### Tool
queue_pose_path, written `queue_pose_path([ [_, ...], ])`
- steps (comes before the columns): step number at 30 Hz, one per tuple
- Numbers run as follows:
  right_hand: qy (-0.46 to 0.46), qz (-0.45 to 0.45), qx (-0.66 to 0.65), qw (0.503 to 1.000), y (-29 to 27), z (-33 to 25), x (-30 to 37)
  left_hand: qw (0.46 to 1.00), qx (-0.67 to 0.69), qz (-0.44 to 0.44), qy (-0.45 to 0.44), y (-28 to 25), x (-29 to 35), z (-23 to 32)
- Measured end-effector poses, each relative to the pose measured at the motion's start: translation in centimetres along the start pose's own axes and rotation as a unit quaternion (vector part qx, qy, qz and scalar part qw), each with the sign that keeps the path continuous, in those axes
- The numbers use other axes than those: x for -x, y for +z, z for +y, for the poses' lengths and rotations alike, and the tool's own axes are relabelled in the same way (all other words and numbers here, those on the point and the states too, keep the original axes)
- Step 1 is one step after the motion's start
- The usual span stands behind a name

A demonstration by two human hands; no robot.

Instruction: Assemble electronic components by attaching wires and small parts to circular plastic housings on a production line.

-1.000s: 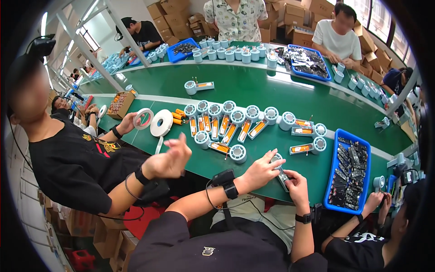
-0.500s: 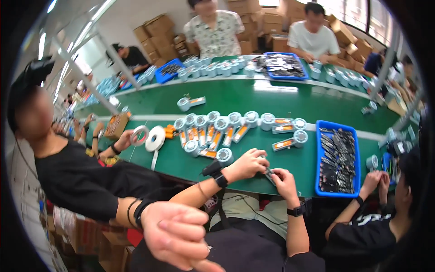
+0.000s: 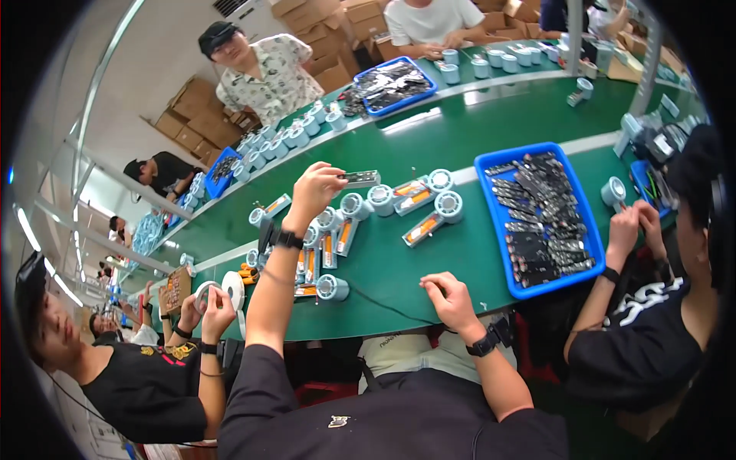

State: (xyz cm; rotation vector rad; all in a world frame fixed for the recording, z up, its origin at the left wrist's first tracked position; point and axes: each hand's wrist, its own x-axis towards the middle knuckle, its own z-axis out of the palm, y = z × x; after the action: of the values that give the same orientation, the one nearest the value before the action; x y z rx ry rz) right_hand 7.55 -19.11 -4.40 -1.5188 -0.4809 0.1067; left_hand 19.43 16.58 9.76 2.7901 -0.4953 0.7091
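My left hand (image 3: 316, 192) reaches out over the far edge of the bench, its fingers closed on the end of a narrow grey rectangular piece (image 3: 360, 179). Below it are several light-blue round-headed devices (image 3: 332, 287), with handles showing orange inserts. Two more such devices (image 3: 448, 205) lie to the right of that group. My right hand (image 3: 451, 300) is held over the near part of the green bench (image 3: 383, 268), fingers curled in and nothing visible in them. A black cable runs across the bench between my arms.
A blue tray (image 3: 494, 222) full of dark parts stands to the right. A co-worker's hands (image 3: 635, 226) are beyond it, near a light-blue device. At left, another co-worker holds a tape roll (image 3: 207, 295). Past a metal rail runs a green belt (image 3: 491, 115).
My left hand has moved up and away from my right, carrying the grey piece. The left co-worker's hand has withdrawn from the foreground. The whole view has tilted.
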Motion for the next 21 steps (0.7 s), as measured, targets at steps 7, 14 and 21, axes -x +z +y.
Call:
queue_pose_path([
  [7, -0.014, -0.002, 0.031, 0.999, -0.1, -0.6, 0.1, 0.973, -0.016, -0.059, -0.221, 5.9, -0.5, -8.1],
  [14, 0.011, -0.004, 0.038, 0.999, 0.2, -0.6, -0.1, 0.974, -0.033, -0.210, -0.075, 6.4, -0.3, -12.4],
  [21, -0.019, -0.010, 0.042, 0.999, 0.2, 0.4, -0.1, 0.898, -0.237, -0.191, -0.319, 1.4, 4.9, -15.7],
])
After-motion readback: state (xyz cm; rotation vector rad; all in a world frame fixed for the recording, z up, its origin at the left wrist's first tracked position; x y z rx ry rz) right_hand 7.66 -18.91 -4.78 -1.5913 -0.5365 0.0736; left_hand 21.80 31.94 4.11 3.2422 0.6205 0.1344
